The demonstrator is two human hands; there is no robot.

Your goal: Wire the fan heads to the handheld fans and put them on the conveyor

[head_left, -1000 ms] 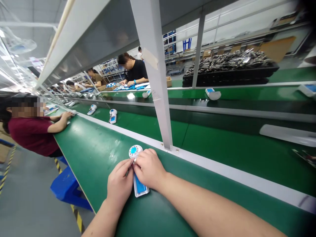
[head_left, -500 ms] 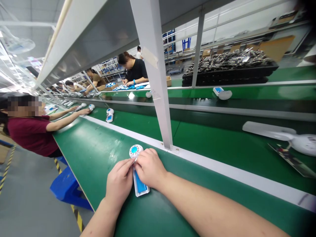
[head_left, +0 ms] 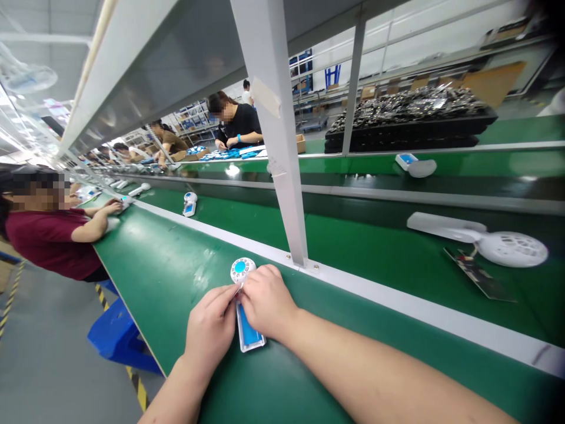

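Observation:
A white device with a round vented head and a blue rectangular panel (head_left: 251, 331) lies on the green bench (head_left: 176, 277). My left hand (head_left: 212, 321) is at its left side, thumb and fingers pinched at the neck below the round head. From the right, my right hand (head_left: 268, 300) lies over the middle of the device, its fingers bent and meeting the left fingertips. Something small and shiny shows between the fingertips, too small to make out.
A metal post (head_left: 282, 141) rises just beyond my hands. On the green conveyor (head_left: 362, 247) lie a white part (head_left: 512, 248) with a circuit board (head_left: 479, 277) and another device (head_left: 189, 204). A person (head_left: 44, 229) works at left, near a blue stool (head_left: 119, 335).
My hands have hardly moved. The parts on the near conveyor have shifted left, and those on the far one right. The person at left has drawn their arms back from the conveyor.

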